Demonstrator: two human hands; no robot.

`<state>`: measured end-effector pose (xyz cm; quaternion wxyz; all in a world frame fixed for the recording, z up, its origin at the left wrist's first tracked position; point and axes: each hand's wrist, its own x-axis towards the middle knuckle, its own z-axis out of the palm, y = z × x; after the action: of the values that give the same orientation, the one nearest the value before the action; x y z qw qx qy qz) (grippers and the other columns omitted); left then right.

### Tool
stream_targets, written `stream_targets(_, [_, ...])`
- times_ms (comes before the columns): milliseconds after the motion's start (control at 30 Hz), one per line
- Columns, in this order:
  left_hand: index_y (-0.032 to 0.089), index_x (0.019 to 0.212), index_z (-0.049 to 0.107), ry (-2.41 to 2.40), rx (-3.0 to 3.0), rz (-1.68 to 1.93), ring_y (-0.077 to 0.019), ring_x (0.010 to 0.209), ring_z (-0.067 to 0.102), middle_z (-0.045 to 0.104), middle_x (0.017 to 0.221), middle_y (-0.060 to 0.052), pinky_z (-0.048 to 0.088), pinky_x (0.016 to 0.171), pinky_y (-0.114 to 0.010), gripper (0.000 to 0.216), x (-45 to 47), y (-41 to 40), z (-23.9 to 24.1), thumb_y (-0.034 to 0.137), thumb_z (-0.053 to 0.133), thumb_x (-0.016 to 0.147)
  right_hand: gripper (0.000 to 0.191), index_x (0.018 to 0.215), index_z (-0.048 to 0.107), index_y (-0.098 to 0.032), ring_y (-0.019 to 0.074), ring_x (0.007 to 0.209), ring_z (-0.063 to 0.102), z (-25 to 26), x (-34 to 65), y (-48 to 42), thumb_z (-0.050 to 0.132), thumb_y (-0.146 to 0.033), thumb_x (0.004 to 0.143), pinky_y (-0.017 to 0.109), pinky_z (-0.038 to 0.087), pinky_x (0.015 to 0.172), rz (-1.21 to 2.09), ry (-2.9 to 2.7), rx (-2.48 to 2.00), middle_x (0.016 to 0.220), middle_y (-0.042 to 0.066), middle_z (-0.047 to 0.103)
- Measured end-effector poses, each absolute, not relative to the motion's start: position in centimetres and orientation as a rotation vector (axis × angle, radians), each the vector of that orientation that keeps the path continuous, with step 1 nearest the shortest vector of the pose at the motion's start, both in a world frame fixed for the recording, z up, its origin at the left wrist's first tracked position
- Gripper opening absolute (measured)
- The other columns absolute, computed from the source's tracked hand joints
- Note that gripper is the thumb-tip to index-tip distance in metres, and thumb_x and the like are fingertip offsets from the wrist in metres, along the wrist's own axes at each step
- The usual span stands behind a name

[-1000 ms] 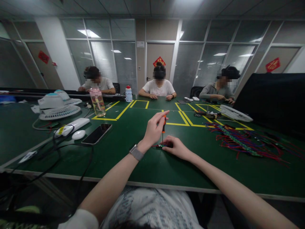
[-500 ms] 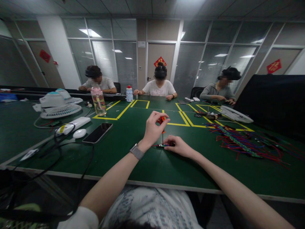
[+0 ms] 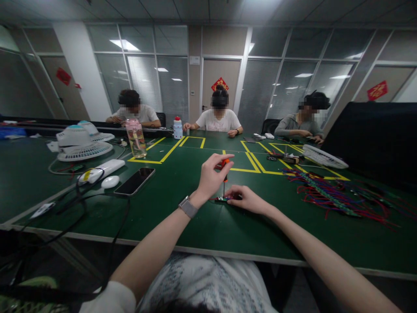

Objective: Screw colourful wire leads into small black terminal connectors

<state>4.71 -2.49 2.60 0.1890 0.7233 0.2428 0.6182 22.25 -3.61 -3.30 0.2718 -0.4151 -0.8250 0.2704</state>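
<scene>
My left hand (image 3: 213, 174), with a watch on its wrist, is closed around the handle of an orange-red screwdriver (image 3: 226, 162). The screwdriver stands nearly upright, its thin shaft pointing down at a small circuit board (image 3: 221, 199) on the green table. Fingers of my right hand (image 3: 245, 198) pinch the board's right end and press it near the tabletop. A bit of red wire shows at the board's left end. Whether the tip sits in a screw is too small to tell.
Right of my hands lies a bundle of wired circuit boards (image 3: 329, 191). A phone (image 3: 135, 181), a white mouse (image 3: 110, 181), a bottle (image 3: 136, 139) and fans (image 3: 85, 148) stand on the left. Black cables (image 3: 81, 200) cross the near left edge. Several people sit across the table.
The index finger of my left hand has stretched out a little over the screwdriver's handle. My right hand still holds the board in place. The view has shifted slightly.
</scene>
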Motion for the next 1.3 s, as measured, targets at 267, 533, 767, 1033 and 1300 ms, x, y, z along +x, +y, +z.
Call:
stream_targets(267, [0.022,0.119,0.063,0.676,2.088,1.707,-0.0128,0.09,0.062,0.062,0.106,-0.006,0.051,0.081,-0.026,0.031,4.72,-2.8,2.69,0.02,0.042,0.096,0.021,0.094,0.07,-0.014,0.0142,0.071,0.057,-3.23,22.23,-3.59,0.066,-0.028,0.079,0.028,0.047,0.067,0.726,-2.215,-1.137,0.082,0.005,0.067])
stream_targets(533, [0.023,0.103,0.07,0.706,2.053,1.799,-0.0134,0.085,0.06,0.062,0.092,-0.003,0.052,0.069,-0.021,0.019,4.84,-2.91,2.65,0.025,0.063,0.085,0.02,0.091,0.071,-0.014,0.0138,0.068,0.057,-3.48,22.34,-3.37,0.067,-0.029,0.078,0.027,0.048,0.066,0.736,-2.189,-1.159,0.078,0.004,0.067])
stream_targets(767, [0.024,0.116,0.066,0.628,1.992,1.715,-0.0139,0.096,0.062,0.059,0.111,-0.007,0.054,0.076,-0.023,0.029,4.9,-2.69,2.5,0.025,0.046,0.095,0.021,0.093,0.071,-0.014,0.014,0.069,0.057,-3.37,22.23,-3.43,0.067,-0.028,0.078,0.028,0.048,0.067,0.74,-2.195,-1.15,0.08,0.004,0.067])
stream_targets(1033, [0.023,0.104,0.07,0.709,2.011,1.798,-0.0131,0.087,0.061,0.06,0.097,-0.004,0.053,0.069,-0.021,0.021,4.82,-2.59,2.38,0.027,0.064,0.085,0.02,0.091,0.071,-0.014,0.0134,0.068,0.057,-3.49,22.27,-3.44,0.067,-0.028,0.078,0.027,0.048,0.066,0.733,-2.194,-1.14,0.079,0.004,0.067])
stream_targets(1300, [0.022,0.117,0.064,0.6,1.909,1.68,-0.0138,0.092,0.064,0.062,0.115,-0.008,0.055,0.074,-0.024,0.031,4.88,-2.69,2.58,0.024,0.042,0.096,0.021,0.091,0.071,-0.014,0.0141,0.068,0.057,-3.36,22.22,-3.47,0.067,-0.029,0.078,0.028,0.048,0.066,0.722,-2.198,-1.143,0.077,0.004,0.066])
